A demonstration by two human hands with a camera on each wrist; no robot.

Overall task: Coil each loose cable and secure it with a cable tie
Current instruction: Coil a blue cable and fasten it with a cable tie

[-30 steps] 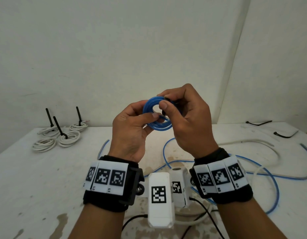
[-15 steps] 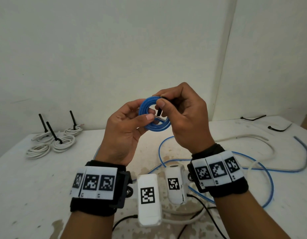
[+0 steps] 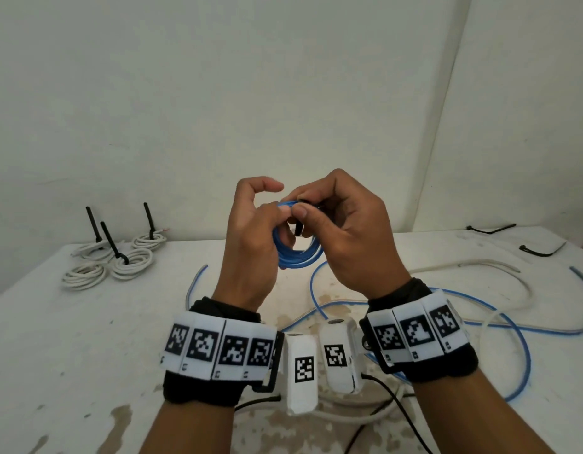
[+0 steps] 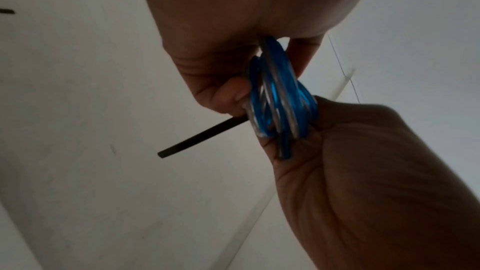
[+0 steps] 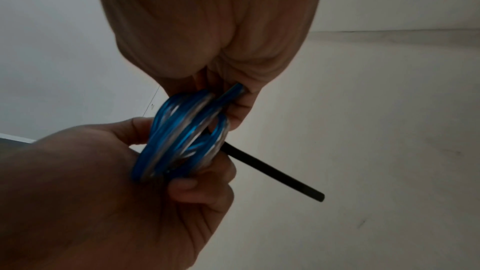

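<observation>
Left hand (image 3: 247,237): raised above the middle of the table, fingers curled onto the left side of the blue cable coil (image 3: 296,253), thumb pressing the top strands; index finger arched free above.
Right hand (image 3: 346,231): thumb and fingers pinch the black cable tie (image 5: 272,171) at the coil's upper right, touching the left thumb.
Blue cable coil: several loops bunched together, held in the air between both hands, clear of the table top.
Black cable tie: passes through the coil; in both wrist views its straight free tail sticks out past the loops. Whether it is locked cannot be told.
White table (image 3: 54,355): stained top, set against a wall corner.
Far left corner: 4 coiled white cables (image 3: 113,260) lying close together, 3 with black ties (image 3: 108,239) standing upright; the 4th's tie cannot be seen.
Right half: loose blue cable (image 3: 519,352) and loose white cable (image 3: 499,267) sprawled in wide curves, crossing each other.
Far right edge: 2 spare black cable ties (image 3: 542,252) lying flat.
Near edge, under the wrists: 2 white marker-tagged devices (image 3: 301,371) with black leads.
Containers: cables and ties lie straight on the table top.
</observation>
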